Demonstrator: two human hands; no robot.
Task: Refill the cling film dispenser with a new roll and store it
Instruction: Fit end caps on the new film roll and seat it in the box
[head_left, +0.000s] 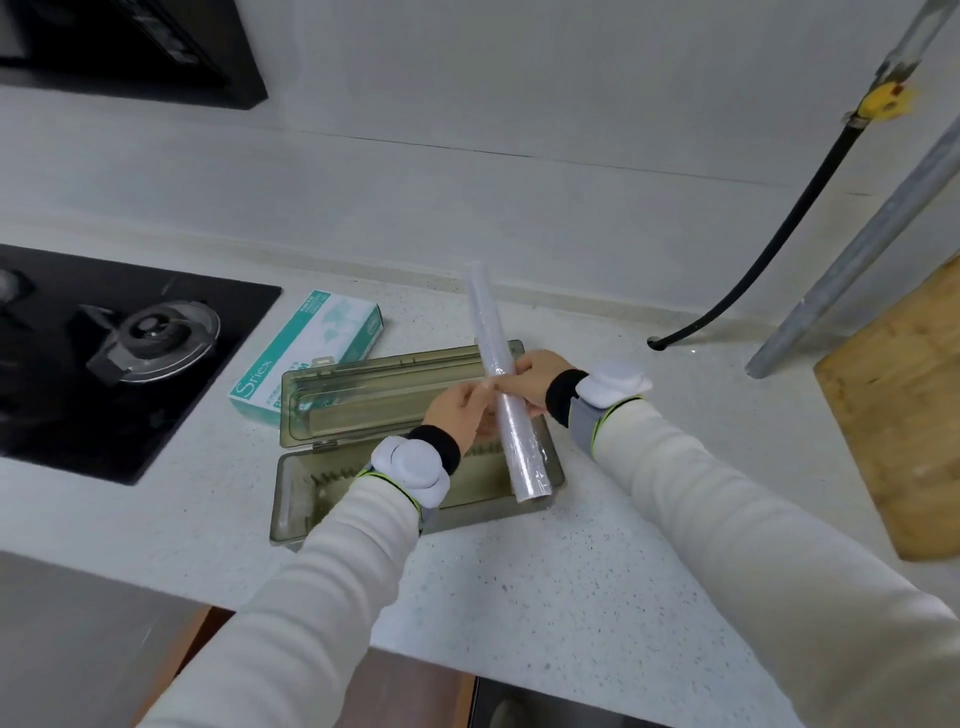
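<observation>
A smoky translucent cling film dispenser (363, 400) lies open on the counter, its lid folded back toward the wall and its tray toward me. Above its right end I hold a long white cling film roll (491, 332), tilted with the far end up and the near end over the tray's right corner. My right hand (535, 376) grips the roll at its middle from the right. My left hand (457, 413) pinches at the roll's surface from the left. The tray's middle is hidden by my left wrist.
A green and white cardboard box (306, 343) lies behind the dispenser's left end. A black gas hob (104, 364) fills the left. A wooden board (904, 410) leans at the right beside metal pipes (852, 265) and a black hose (753, 270).
</observation>
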